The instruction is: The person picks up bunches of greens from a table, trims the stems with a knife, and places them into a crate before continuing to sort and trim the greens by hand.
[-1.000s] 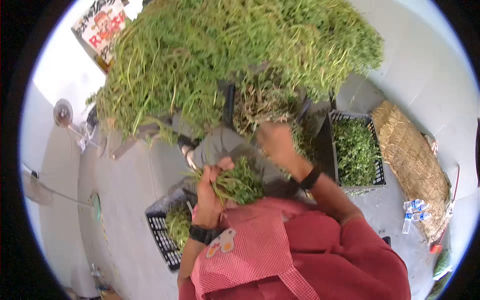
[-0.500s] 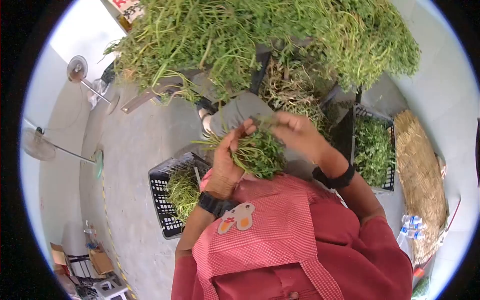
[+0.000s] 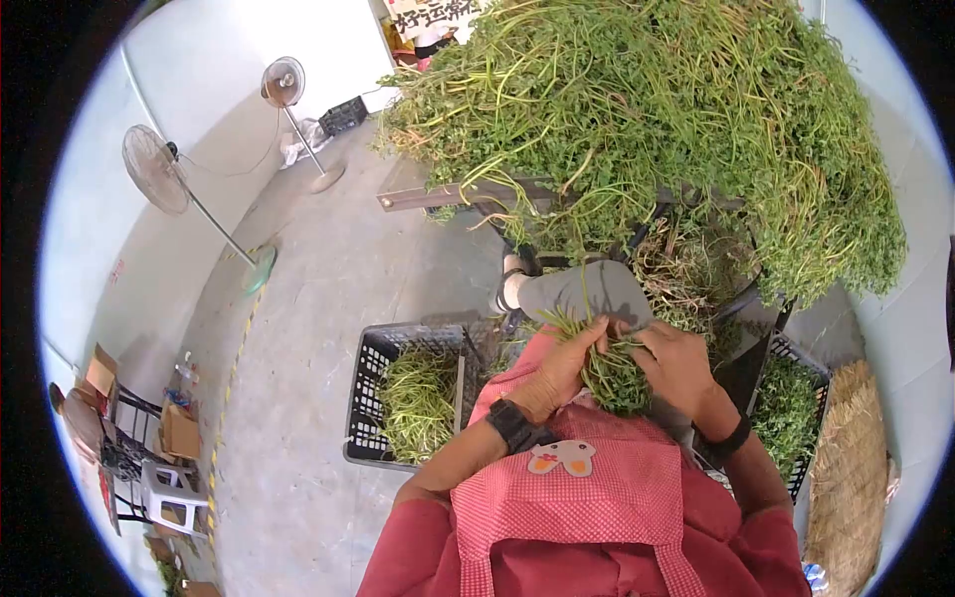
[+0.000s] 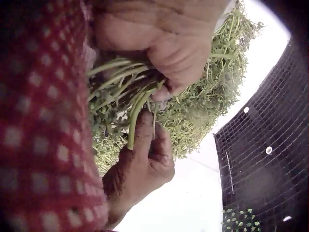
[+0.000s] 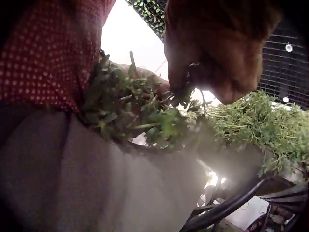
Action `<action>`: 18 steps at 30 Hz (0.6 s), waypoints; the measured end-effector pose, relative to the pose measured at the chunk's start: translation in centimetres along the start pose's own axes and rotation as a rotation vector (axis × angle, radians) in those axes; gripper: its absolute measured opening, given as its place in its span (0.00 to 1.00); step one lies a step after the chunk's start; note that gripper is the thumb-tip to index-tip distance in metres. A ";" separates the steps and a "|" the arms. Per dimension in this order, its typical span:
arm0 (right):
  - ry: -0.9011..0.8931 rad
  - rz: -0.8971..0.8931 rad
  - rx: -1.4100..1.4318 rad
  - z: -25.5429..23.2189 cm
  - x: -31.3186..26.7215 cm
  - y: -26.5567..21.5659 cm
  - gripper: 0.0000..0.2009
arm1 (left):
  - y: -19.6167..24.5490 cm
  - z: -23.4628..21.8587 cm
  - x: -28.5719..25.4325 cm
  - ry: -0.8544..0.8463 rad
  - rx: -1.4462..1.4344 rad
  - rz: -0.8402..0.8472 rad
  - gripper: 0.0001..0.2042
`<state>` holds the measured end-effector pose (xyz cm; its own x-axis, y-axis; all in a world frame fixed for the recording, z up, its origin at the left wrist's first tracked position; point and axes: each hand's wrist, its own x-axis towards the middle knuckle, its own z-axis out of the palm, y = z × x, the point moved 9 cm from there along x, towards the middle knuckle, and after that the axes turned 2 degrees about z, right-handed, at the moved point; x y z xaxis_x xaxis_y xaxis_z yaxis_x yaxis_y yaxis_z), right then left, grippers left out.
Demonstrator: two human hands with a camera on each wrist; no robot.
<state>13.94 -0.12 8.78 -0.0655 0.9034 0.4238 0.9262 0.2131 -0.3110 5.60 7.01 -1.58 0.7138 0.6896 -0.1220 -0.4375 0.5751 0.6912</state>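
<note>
In the head view, my left hand (image 3: 557,376) grips a small bunch of leafy greens (image 3: 619,383) just above the lap, its cut stems pointing up and away. My right hand (image 3: 678,370) is against the other side of the bunch. From the left wrist view, the right hand (image 4: 137,174) pinches a thin sprig close to the left hand's fingertips (image 4: 166,92). Dark leaves (image 5: 120,101) hang beneath the hands in the right wrist view, where the left hand lies mostly behind them. A large heap of the same greens (image 3: 617,119) covers the table in front.
To the left, a black crate (image 3: 354,398) holds trimmed stems (image 3: 423,398). Another crate (image 3: 818,398) of leafy greens stands right, beside a rolled straw mat (image 3: 846,478). Withered scraps (image 3: 686,269) lie under the table. Two standing fans (image 3: 154,171) are at the left wall.
My right hand has come back from the right, over by the withered scraps, to the bunch. The left hand keeps its grip. The head view has swung left.
</note>
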 end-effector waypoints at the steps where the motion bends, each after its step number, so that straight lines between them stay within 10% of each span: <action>1: -0.005 0.006 -0.003 -0.1 -0.1 0.0 0.06 | -0.3 -0.3 -0.1 0.031 0.076 -0.016 0.13; 18: 0.115 0.171 -0.001 4.1 -0.6 3.7 0.10 | 1.2 -0.6 0.4 0.188 0.729 0.193 0.14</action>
<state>15.94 1.64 3.88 0.1357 0.8780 0.4590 0.9207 0.0593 -0.3857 4.99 8.29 -1.24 0.5287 0.8484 -0.0258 -0.0278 0.0476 0.9985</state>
